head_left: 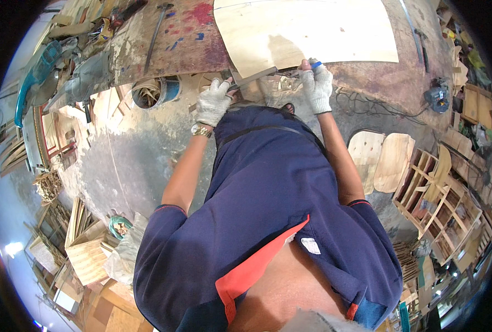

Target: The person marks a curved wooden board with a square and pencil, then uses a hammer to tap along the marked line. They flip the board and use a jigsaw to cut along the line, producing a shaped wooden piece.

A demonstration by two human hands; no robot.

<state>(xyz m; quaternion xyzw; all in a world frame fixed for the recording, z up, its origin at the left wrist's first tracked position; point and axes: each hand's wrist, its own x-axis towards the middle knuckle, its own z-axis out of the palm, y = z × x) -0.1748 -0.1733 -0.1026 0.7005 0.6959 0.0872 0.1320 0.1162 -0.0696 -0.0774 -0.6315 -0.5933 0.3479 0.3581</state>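
Head view, stained worktable (193, 52), plywood (318, 30), right grip (318, 86) pinching blue item (316, 65), left grip (212, 103) unclear, wood-littered floor (146, 166)

No lettering can be read here; the white tag (310, 245) on the dark blue shirt (268, 177) is too small.

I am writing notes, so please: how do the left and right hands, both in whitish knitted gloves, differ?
The left hand in a whitish knitted glove has a gold-coloured metal watch at its wrist; the right hand in a whitish knitted glove has a bare wrist. The left hand is beside a straight grey bar; the right hand seems to hold a small blue object. Both gloves leave some fingertips bare.
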